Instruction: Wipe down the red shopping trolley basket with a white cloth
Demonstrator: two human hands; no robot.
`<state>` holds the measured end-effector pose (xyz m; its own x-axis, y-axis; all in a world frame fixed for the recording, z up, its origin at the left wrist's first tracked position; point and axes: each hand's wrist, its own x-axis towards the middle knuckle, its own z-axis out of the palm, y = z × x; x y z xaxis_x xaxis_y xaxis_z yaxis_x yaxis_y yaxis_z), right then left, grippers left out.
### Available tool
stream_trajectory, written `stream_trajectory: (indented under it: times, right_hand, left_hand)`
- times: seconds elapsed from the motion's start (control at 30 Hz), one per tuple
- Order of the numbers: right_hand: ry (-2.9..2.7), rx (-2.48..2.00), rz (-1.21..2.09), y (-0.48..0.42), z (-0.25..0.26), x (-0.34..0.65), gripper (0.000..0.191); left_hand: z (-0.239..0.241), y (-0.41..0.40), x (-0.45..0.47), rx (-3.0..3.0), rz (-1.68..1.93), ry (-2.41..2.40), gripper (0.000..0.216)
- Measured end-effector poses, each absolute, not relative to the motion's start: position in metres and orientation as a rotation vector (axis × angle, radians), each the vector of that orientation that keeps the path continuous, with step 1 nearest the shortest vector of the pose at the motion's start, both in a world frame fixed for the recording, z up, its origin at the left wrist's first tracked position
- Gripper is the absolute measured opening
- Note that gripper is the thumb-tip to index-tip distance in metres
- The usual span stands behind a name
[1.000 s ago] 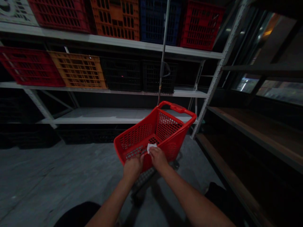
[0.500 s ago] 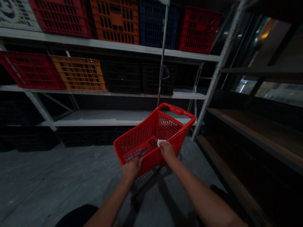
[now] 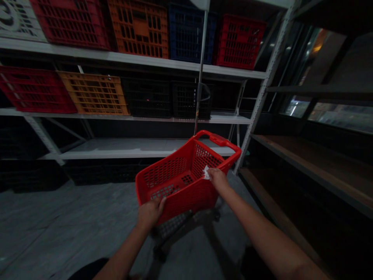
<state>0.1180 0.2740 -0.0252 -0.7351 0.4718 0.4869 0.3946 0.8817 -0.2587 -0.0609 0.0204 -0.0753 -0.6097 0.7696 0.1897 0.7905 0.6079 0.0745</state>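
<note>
A red plastic shopping basket (image 3: 175, 179) on a wheeled base stands on the floor in front of me, its handle (image 3: 217, 140) on the far side. My left hand (image 3: 150, 213) grips the basket's near rim. My right hand (image 3: 218, 179) is closed on a small white cloth (image 3: 206, 173) and presses it against the right rim, near the far corner.
Metal shelving (image 3: 140, 58) behind the basket carries red, orange, blue and black crates (image 3: 93, 93). A thin pole (image 3: 201, 66) rises just behind the basket. A dark wooden shelf unit (image 3: 314, 163) runs along the right. The grey concrete floor (image 3: 58, 225) spreads to the left.
My right hand has slid the white cloth along the basket's right rim, from the near corner toward the far end. My left hand has kept its hold on the near rim.
</note>
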Motion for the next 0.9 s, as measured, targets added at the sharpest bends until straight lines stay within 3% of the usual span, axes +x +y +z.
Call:
stream_trajectory:
  times: [0.13,0.4,0.5,0.9]
  right_hand:
    - [-2.478,-0.718,0.156,0.246,-0.027,0.113,0.026]
    - [-2.590,-0.461,0.213,0.170,-0.055,0.069,0.026]
    - [-2.640,-0.423,0.209,0.184,-0.043,0.084,0.025]
    - [-2.269,-0.959,-0.047,0.297,0.016,0.208,0.027]
  left_hand:
    - [-0.077,0.018,-0.067,-1.314,-0.242,-2.688,0.057]
    - [-0.076,0.016,-0.077,-1.320,-0.176,-2.692,0.056]
    - [-0.072,0.013,-0.084,-1.360,-0.165,-2.707,0.056]
    - [-0.071,0.011,-0.099,-1.522,-0.269,-2.677,0.051]
